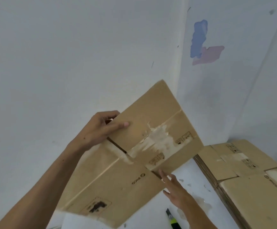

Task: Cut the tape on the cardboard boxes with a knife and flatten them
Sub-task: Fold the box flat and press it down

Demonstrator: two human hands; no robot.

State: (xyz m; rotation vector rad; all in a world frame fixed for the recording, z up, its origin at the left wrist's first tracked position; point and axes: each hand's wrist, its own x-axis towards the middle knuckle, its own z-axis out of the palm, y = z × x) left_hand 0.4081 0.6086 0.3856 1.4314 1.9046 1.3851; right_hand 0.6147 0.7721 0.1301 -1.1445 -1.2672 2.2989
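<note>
Up in front of the white wall [68, 63], a cardboard box [129, 162] is held tilted in the air, its flaps loose and pale strips of torn tape [157, 139] crossing its top panel. At the box's upper left edge the left hand [99, 128] grips 1 flap, thumb laid flat on the outer face and fingers curled behind it. Along the lower right edge the right hand [175, 190] is spread, its straight fingers touching the cardboard near a slit between 2 flaps. Below that hand, a knife [171, 218] with a black and yellow-green handle lies on the white floor [195, 187]. At the floor's right side, beside the wall corner, sits a stack of flattened boxes [250, 179]. Blue and pink patches [202, 42] mark the right wall.
</note>
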